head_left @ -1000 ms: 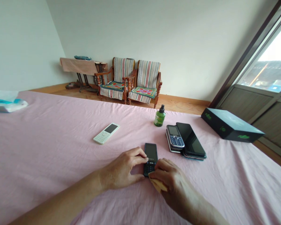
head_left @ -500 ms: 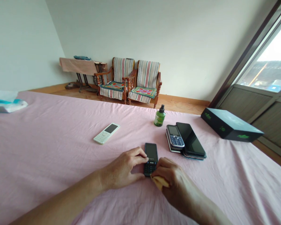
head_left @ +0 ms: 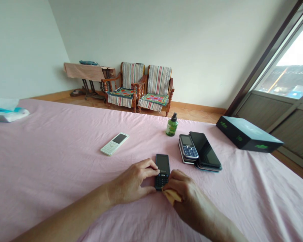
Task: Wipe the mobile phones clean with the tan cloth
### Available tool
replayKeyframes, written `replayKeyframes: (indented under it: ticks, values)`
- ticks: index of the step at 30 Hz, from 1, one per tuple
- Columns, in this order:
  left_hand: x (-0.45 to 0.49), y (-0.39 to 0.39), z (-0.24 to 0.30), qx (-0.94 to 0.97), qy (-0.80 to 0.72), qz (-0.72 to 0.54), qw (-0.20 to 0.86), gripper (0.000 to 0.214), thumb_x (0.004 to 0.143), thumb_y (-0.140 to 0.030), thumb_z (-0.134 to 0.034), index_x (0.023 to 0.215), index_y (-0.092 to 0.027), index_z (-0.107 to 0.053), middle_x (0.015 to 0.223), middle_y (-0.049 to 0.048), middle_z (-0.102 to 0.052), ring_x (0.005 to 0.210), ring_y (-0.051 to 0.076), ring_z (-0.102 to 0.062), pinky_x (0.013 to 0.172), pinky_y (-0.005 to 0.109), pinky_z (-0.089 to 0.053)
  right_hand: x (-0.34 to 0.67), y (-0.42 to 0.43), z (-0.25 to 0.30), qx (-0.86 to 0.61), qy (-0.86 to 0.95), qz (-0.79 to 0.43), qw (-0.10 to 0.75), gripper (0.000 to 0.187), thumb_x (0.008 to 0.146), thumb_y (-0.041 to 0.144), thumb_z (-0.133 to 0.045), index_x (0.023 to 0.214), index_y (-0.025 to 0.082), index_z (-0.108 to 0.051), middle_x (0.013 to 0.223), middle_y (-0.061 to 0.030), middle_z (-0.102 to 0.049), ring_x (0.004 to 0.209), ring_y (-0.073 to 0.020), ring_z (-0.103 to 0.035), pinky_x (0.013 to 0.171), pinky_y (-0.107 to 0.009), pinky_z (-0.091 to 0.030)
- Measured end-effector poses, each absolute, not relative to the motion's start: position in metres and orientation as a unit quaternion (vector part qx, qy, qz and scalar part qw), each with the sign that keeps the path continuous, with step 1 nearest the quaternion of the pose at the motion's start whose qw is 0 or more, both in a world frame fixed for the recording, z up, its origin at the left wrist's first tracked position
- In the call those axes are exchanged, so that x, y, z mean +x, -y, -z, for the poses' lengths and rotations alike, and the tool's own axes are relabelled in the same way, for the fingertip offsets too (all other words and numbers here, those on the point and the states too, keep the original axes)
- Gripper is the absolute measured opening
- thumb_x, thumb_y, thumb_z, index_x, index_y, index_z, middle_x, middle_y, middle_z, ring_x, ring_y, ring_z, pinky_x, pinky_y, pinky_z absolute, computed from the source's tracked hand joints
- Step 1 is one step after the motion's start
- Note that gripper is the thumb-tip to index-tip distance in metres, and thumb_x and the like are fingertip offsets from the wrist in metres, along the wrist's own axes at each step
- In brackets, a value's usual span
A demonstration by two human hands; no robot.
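A black keypad mobile phone (head_left: 163,164) lies face up on the pink bedsheet (head_left: 65,148). My left hand (head_left: 132,179) steadies it from the left, with fingertips on its side and front and the thumb at its lower left corner. In my closed right hand (head_left: 183,190) is a bunched yellow cloth (head_left: 172,196), pressed at the phone's lower right edge. The cloth's upper part is hidden by my fingers. Left of and beyond the black phone lies a white keypad phone (head_left: 114,144).
Right of my hands, a blue-grey keypad phone (head_left: 188,147) tops a small stack, beside stacked smartphones (head_left: 205,149). Behind them stands a green spray bottle (head_left: 172,126). A black box (head_left: 249,134) sits far right, and a tissue pack (head_left: 8,112) at far left.
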State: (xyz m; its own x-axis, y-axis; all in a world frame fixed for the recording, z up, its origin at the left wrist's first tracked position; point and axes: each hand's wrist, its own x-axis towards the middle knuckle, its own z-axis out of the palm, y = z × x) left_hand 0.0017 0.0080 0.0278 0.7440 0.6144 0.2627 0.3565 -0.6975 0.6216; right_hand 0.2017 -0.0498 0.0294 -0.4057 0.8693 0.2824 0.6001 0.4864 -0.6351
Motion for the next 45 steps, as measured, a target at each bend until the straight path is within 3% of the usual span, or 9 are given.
replayKeyframes:
  ticks: [11,22,29,35,45]
  values:
    - [0.001,-0.009,-0.027,0.896,-0.275,-0.225,0.267,0.045,0.073,-0.009,-0.074,0.115,-0.017,-0.063,0.112,0.0072,-0.059,0.106,0.022,-0.057,0.096,0.033,-0.045,0.211,0.047,-0.031,-0.485,0.794,-0.217,0.295,0.029,0.075,-0.009,-0.05,0.072,0.015,-0.065,0.076,-0.0024,-0.054,0.067,-0.0123,-0.053,0.057,-0.022,-0.037]
    - [0.003,-0.008,-0.026,0.894,-0.267,-0.231,0.277,0.031,0.078,-0.007,-0.067,0.106,-0.02,-0.066,0.109,0.005,-0.059,0.104,0.02,-0.057,0.093,0.031,-0.046,0.185,0.044,-0.02,-0.463,0.817,-0.178,0.294,0.026,0.08,-0.003,-0.054,0.064,0.017,-0.059,0.076,-0.0022,-0.055,0.072,-0.0136,-0.05,0.062,-0.024,-0.036]
    - [0.001,-0.009,-0.025,0.895,-0.27,-0.23,0.269,0.044,0.073,-0.008,-0.073,0.114,-0.02,-0.063,0.111,0.0055,-0.058,0.105,0.021,-0.057,0.095,0.032,-0.045,0.204,0.045,-0.029,-0.493,0.794,-0.212,0.286,0.029,0.07,-0.011,-0.052,0.065,0.016,-0.059,0.074,-0.0011,-0.054,0.067,-0.012,-0.051,0.057,-0.022,-0.034]
    - [0.003,-0.008,-0.026,0.896,-0.266,-0.229,0.272,0.034,0.076,-0.008,-0.07,0.109,-0.02,-0.065,0.109,0.0055,-0.059,0.104,0.021,-0.057,0.093,0.03,-0.046,0.19,0.044,-0.022,-0.465,0.8,-0.226,0.304,0.028,0.078,-0.007,-0.052,0.071,0.017,-0.066,0.079,-0.0026,-0.055,0.071,-0.0132,-0.051,0.061,-0.023,-0.038]
    - [0.001,-0.008,-0.027,0.897,-0.275,-0.223,0.266,0.044,0.073,-0.009,-0.074,0.115,-0.018,-0.063,0.112,0.0066,-0.058,0.107,0.021,-0.056,0.096,0.031,-0.044,0.21,0.044,-0.026,-0.491,0.79,-0.217,0.296,0.03,0.072,-0.011,-0.052,0.07,0.016,-0.066,0.075,-0.0018,-0.054,0.066,-0.012,-0.052,0.056,-0.022,-0.035]
